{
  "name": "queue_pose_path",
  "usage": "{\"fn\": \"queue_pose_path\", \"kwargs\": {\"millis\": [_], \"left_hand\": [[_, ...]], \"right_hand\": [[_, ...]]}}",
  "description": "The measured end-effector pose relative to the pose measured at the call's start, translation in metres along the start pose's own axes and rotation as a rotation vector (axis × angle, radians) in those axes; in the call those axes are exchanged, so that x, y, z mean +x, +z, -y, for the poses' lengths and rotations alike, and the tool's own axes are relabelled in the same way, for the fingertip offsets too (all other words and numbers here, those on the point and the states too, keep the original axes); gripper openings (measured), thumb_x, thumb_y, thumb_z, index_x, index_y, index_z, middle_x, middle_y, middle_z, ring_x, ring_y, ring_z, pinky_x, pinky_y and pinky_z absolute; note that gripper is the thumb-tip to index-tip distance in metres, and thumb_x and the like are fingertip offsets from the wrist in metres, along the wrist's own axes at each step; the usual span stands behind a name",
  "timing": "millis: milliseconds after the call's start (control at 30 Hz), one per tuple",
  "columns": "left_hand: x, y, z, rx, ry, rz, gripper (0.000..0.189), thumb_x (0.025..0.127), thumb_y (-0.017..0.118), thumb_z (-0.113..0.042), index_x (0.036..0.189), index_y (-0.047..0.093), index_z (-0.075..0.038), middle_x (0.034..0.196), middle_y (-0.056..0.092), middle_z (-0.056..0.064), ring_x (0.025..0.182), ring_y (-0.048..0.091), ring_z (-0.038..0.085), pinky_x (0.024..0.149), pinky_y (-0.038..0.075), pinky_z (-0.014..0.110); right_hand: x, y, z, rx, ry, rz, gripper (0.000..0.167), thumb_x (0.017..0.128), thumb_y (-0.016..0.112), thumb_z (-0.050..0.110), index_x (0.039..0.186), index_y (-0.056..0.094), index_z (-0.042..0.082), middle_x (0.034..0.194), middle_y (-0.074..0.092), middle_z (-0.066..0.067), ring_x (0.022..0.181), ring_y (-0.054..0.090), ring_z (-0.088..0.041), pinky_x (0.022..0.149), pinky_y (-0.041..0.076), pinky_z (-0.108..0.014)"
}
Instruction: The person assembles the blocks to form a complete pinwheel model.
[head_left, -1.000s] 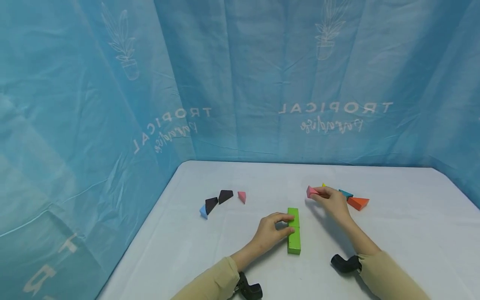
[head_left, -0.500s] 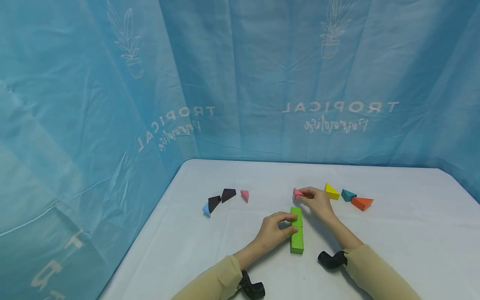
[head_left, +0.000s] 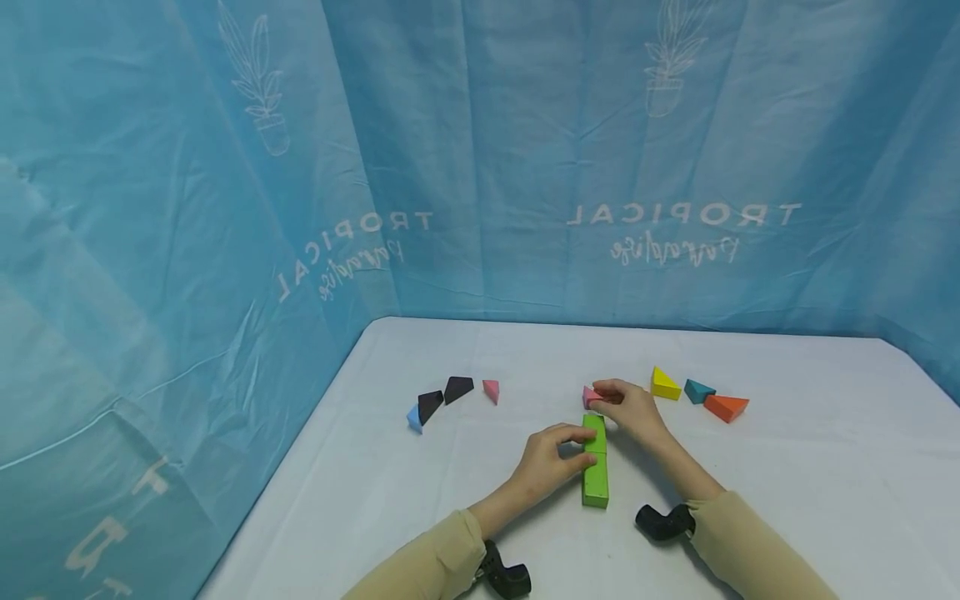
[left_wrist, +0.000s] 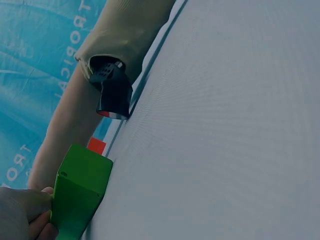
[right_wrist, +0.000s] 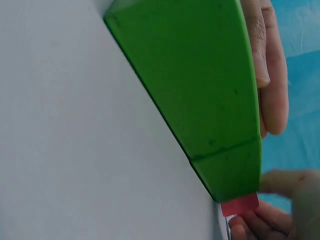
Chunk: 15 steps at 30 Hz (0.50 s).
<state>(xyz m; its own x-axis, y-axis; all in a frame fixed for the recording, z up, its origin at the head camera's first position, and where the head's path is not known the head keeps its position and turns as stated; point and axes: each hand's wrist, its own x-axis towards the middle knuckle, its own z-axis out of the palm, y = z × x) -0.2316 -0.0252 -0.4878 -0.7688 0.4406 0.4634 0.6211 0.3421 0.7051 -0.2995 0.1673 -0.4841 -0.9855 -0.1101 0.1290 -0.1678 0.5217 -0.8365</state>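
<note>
Two green rectangular blocks lie end to end in a line, the nearer one longer in view than the farther one. My left hand rests its forefinger on the farther block and its thumb on the nearer one, with a gap between the two. At the far end of the green line, my right hand pinches a small pink wedge-shaped block between thumb and fingers. In the right wrist view this pink block sits right at the green end face.
Toward the back right lie a yellow triangular block, a teal one and an orange one. Black blocks, a light-blue block and another pink block are at left. Blue curtains surround the white table.
My right hand has carried the pink block leftward from beside the yellow block, then down toward the green line's far end. The left hand stays on the green blocks.
</note>
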Motion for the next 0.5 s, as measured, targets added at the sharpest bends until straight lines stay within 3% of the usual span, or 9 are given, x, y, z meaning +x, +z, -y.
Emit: {"fn": "queue_pose_path", "kwargs": {"millis": [100,200,500], "left_hand": [[0.0001,0.0005,0.0007,-0.001,0.002,-0.002,0.031,0.083,0.073,-0.013,0.112,0.068,-0.005,0.103,0.068,0.002,0.096,0.061,0.008,0.086,0.048,0.026],[0.0009,0.001,0.0012,-0.006,-0.001,-0.003,0.031,0.083,0.074,-0.013,0.112,0.068,-0.005,0.103,0.068,0.002,0.096,0.061,0.007,0.087,0.048,0.025],[-0.0001,0.0003,0.0018,0.021,0.015,-0.012,0.03,0.083,0.074,-0.014,0.111,0.068,-0.005,0.103,0.068,0.001,0.098,0.061,0.006,0.087,0.046,0.021]], "right_hand": [[0.0012,-0.0044,0.0018,0.106,0.081,0.022,0.043,0.093,0.06,0.03,0.125,0.059,0.003,0.126,0.058,-0.016,0.119,0.049,-0.032,0.1,0.036,-0.051],[0.0032,-0.0069,0.0034,0.154,0.116,0.039,0.046,0.094,0.058,0.038,0.126,0.06,0.004,0.13,0.055,-0.015,0.127,0.041,-0.032,0.104,0.028,-0.055],[0.0077,-0.0036,0.0046,0.111,0.094,0.116,0.037,0.094,0.059,0.026,0.122,0.063,0.001,0.12,0.062,-0.015,0.12,0.048,-0.034,0.102,0.029,-0.058]]}}
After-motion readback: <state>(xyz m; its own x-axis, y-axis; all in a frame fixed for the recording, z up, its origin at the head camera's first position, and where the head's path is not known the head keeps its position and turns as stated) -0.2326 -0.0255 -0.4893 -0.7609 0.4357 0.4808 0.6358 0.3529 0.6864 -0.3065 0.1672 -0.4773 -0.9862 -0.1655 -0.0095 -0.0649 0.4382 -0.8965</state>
